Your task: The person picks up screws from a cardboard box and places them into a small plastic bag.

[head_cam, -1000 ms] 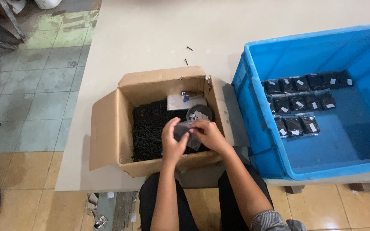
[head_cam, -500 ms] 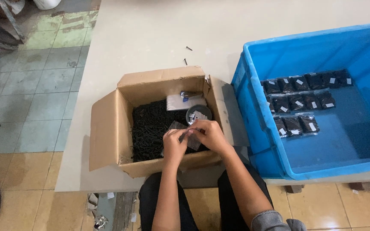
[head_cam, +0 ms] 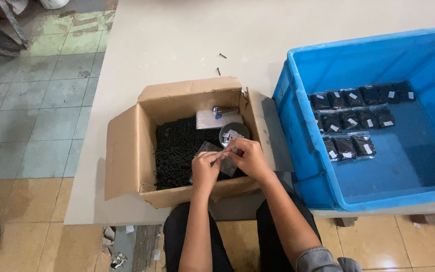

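My left hand (head_cam: 205, 170) and my right hand (head_cam: 248, 157) are together over an open cardboard box (head_cam: 127, 156), both pinching a small clear plastic bag (head_cam: 211, 149). The box holds a heap of black screws (head_cam: 177, 151). Behind my hands in the box sit a small round cup of white labels (head_cam: 233, 134) and a white pad (head_cam: 212, 120) with a small dark object on it.
A large blue plastic crate (head_cam: 298, 131) stands to the right, with several filled bags of black screws (head_cam: 351, 123) laid in rows. Two loose screws (head_cam: 220, 63) lie on the pale table (head_cam: 187, 40) beyond the box. Tiled floor lies to the left.
My hands stay over the box with small finger movements on the bag; they have shifted slightly upward and closer together.
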